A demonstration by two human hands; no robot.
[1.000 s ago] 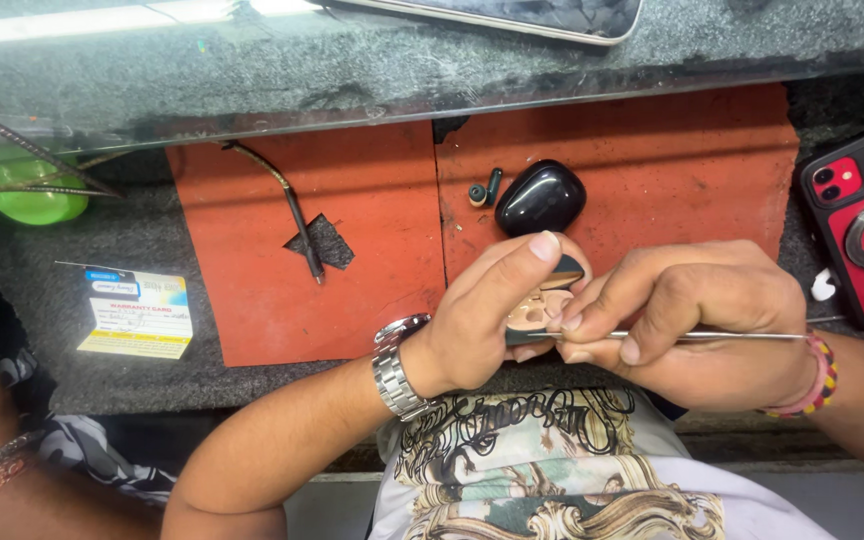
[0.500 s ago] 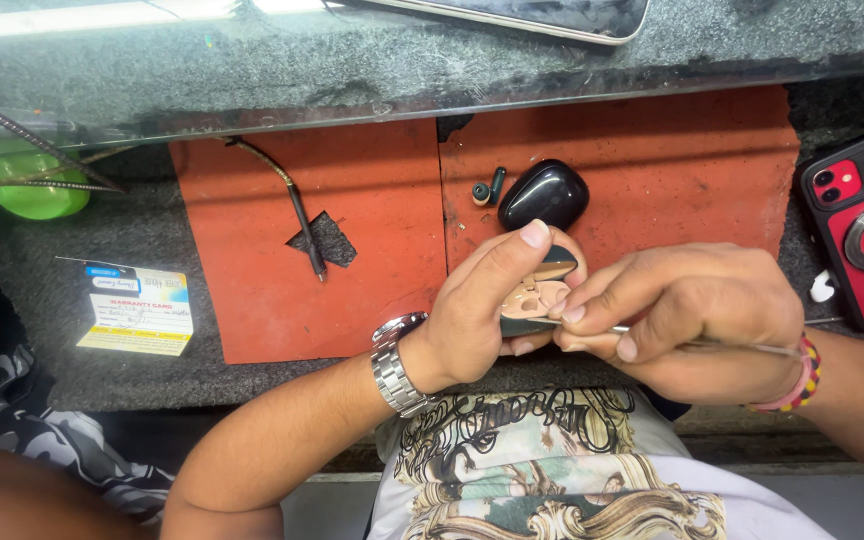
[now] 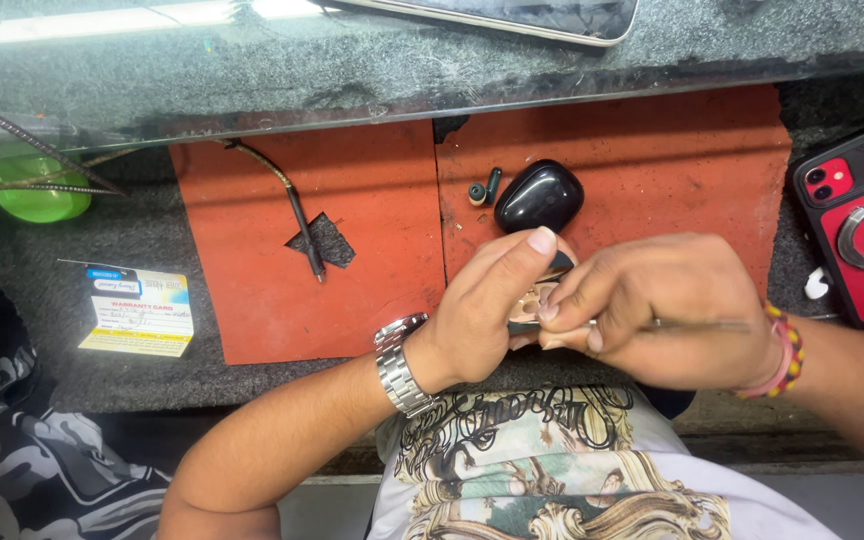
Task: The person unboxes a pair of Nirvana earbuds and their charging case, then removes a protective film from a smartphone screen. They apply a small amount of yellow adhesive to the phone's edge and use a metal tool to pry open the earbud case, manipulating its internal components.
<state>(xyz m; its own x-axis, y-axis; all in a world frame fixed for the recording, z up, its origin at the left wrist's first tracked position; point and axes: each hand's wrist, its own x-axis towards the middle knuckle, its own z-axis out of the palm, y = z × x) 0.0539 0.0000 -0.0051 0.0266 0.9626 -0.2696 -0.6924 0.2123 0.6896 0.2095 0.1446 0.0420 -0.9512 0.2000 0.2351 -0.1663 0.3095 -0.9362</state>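
My left hand [image 3: 487, 315], with a metal watch on the wrist, pinches a small black earbud part [image 3: 558, 265] between thumb and fingers. My right hand [image 3: 667, 310] grips a thin metal tool [image 3: 697, 324] whose tip meets that part; the contact spot is hidden by my fingers. Just beyond my hands, a glossy black earbud case [image 3: 539, 195] rests on the red mat [image 3: 652, 170], with a loose black earbud [image 3: 485, 188] beside it.
A black-handled probe [image 3: 297, 215] lies on the left red mat. A green dish [image 3: 37, 195] and a small printed card [image 3: 138, 311] sit at left. A red phone [image 3: 857, 225] with a ring holder lies at right. Another phone [image 3: 512, 15] rests on the grey ledge.
Both hands shifted slightly while staying joined over the small part. A person's arm at the lower left has withdrawn from view.
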